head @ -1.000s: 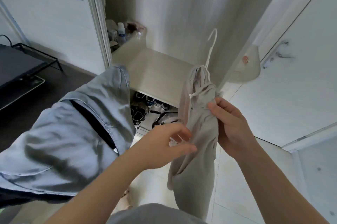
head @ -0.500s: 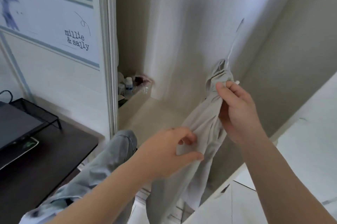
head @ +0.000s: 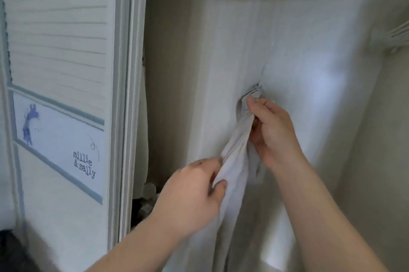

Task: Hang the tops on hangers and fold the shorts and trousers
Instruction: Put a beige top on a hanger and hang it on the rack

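R hand [head: 272,132] is up inside the closet, fingers curled tight round the bunched neck of the grey top [head: 236,156]. L hand [head: 192,196] is lower, thumb & fingers pinching a fold of the same cloth. Top hangs between both hands, rest trailing down past the frame's bottom, in front of the pale back wall [head: 221,39]. Thin hanger stem [head: 268,57] rises from the bunch, v. blurred; can't make out the hook. At left, a white door [head: 55,28] w/ a "millie & sally" label [head: 66,145]. More white hangers [head: 399,33] at far right edge.
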Available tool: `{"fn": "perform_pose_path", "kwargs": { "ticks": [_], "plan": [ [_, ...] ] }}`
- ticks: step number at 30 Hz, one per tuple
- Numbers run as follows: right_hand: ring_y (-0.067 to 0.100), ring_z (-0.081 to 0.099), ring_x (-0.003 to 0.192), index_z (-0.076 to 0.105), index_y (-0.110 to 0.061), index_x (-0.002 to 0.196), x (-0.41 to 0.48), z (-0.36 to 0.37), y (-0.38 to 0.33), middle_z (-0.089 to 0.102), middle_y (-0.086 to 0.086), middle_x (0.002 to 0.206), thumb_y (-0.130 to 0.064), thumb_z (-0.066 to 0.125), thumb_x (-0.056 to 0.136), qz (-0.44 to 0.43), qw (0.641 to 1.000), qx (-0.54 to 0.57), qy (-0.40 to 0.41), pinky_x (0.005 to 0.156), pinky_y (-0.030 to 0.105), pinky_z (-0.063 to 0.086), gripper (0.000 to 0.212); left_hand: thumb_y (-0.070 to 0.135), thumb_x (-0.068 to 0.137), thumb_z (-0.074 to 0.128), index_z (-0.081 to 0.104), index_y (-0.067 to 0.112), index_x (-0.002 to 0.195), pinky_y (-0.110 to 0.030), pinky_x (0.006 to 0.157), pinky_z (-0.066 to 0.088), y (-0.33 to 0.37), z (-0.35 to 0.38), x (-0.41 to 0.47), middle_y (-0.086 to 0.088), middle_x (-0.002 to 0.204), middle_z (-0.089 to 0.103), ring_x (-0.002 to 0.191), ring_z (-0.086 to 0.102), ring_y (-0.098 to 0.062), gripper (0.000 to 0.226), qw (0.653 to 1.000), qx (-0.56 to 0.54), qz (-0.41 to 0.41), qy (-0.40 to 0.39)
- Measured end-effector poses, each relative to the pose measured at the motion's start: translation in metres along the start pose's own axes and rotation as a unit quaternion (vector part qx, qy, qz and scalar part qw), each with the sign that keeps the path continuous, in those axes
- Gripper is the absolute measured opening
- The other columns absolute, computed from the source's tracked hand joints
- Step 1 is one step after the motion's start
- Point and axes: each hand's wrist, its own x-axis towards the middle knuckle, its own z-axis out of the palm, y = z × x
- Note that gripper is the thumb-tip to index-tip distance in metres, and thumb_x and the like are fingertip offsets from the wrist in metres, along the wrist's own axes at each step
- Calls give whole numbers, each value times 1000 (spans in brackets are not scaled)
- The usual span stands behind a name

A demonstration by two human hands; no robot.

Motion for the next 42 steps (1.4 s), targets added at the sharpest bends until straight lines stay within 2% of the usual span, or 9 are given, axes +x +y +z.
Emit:
{"fn": "perform_pose_path", "kwargs": {
  "ticks": [3,7,11,16,22,30,34,39,42],
  "plan": [
    [12,50,56,51,-17,67,55,10,-16,49,-3,59,-15,65,95,-41,999,-12,-17,56,25,43,31,40,95,53,40,54,83,-14,50,34,-3,-19,50,24,71,52,65,52,-2,23,999,15,28,14],
    [14,56,57,58,-11,75,121,26,-50,54,2,62,-16,65,95,-94,994,-39,-32,55,24,46,22,36,95,50,42,32,87,-32,63,45,0,-47,115,9,71,49,75,54,-15,12,994,64,64,55],
    [23,58,72,61,-8,85,178,42,-90,56,10,72,-14,64,96,-139,988,-49,-53,70,36,47,13,33,96,48,47,23,93,-40,74,50,8,-79,178,4,81,54,85,57,-26,11,986,130,71,79],
    [20,57,71,60,-8,102,244,55,-129,55,10,76,-15,61,98,-166,981,-73,-61,77,39,46,8,30,95,49,42,20,84,-41,71,50,11,-117,244,-2,84,57,85,57,-30,16,972,193,60,117],
    [12,56,61,59,-13,84,307,58,-139,55,5,74,-12,60,98,-131,988,-84,-18,67,29,52,14,26,96,49,53,23,96,-41,78,55,-1,-135,286,-2,92,63,87,62,-30,5,968,219,37,118],
    [10,52,41,56,-12,74,330,54,-105,51,3,59,-14,65,95,-106,985,-133,-4,40,18,42,23,25,96,46,50,23,94,-37,71,50,-17,-127,292,-2,94,62,87,61,-30,5,961,256,44,97],
    [23,56,61,49,-16,83,325,56,-97,56,9,78,-23,68,89,-164,956,-240,45,45,23,45,21,24,96,46,44,24,90,-34,63,41,-30,-123,288,-2,91,59,84,59,-30,6,960,264,38,90],
    [19,63,42,44,-24,93,295,55,-86,66,13,76,-23,64,84,-217,897,-385,20,39,28,51,22,19,91,47,45,23,93,-34,61,38,-44,-123,281,0,90,56,83,58,-29,4,960,268,33,79],
    [32,69,61,43,-22,95,283,57,-81,68,12,81,-23,60,86,-268,840,-471,17,62,44,60,19,20,91,47,43,23,90,-33,61,35,-49,-126,278,1,89,53,82,57,-27,6,958,275,31,72]
  ]
}}
